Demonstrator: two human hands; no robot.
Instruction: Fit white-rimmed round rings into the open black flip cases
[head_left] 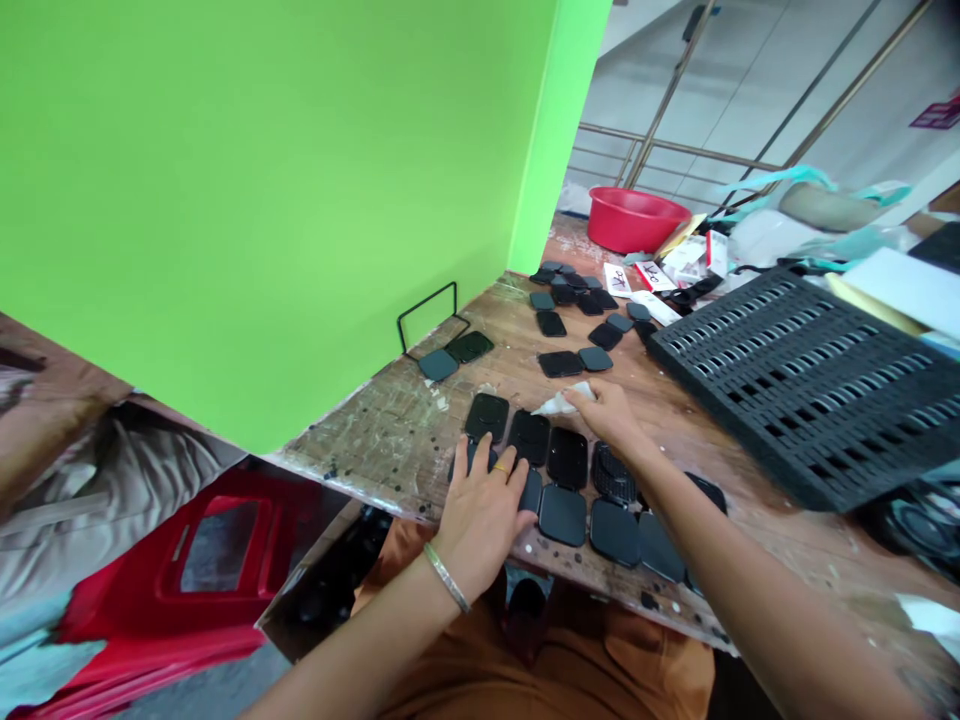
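Black hinged square cases (568, 457) lie opened flat in a row along the table's near edge, lids toward me. My left hand (484, 505) rests palm down on the left end of that row, fingers spread over the cases. My right hand (604, 408) is closed round a small white squeeze tube (562, 402), its pointed nozzle aimed left, just above the far edge of a case (530, 437). My right forearm hides part of the row's right end. One case (615, 472) shows a ribbed round inside.
More opened cases (566, 363) lie farther back. A black slotted rack (810, 370) stands at right, with cards and clutter behind it. A red basin (634, 218) sits at the back. A green panel (262, 200) borders the left; another person's arm (56, 410) shows beyond.
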